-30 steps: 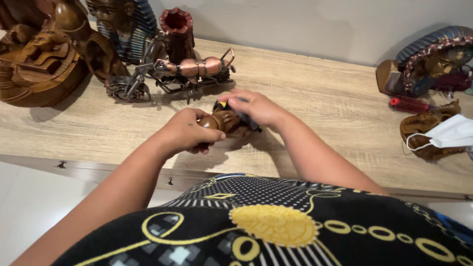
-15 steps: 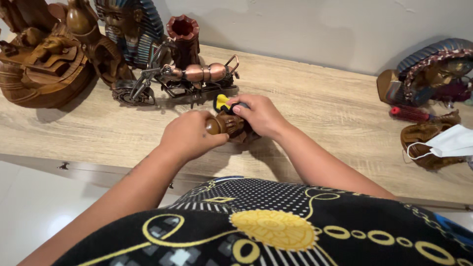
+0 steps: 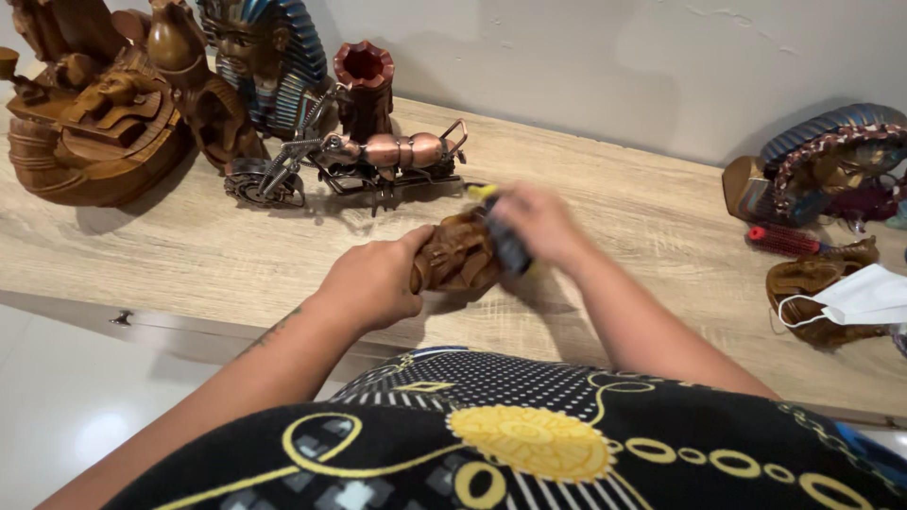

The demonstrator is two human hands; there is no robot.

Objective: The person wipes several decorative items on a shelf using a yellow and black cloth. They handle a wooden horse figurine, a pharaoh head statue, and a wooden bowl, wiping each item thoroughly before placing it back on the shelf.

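Note:
My left hand (image 3: 370, 281) grips a small carved brown figurine (image 3: 457, 257) from its left side, just above the wooden tabletop (image 3: 217, 255). My right hand (image 3: 534, 225), blurred by motion, holds a dark tool with a yellow tip (image 3: 502, 238) against the figurine's right side. Both hands meet at the middle of the table, in front of my patterned black shirt.
A metal motorcycle model (image 3: 364, 165) stands just behind the hands. At the back left are a carved wooden boat (image 3: 90, 127), a pharaoh bust (image 3: 260, 57) and a copper cup (image 3: 364, 85). On the right lie ornaments (image 3: 831, 165), a red-handled tool (image 3: 784, 241) and a face mask (image 3: 864, 297).
My right hand has shifted a little to the right along the figurine with the dark tool and is now blurred. The left hand keeps its grip.

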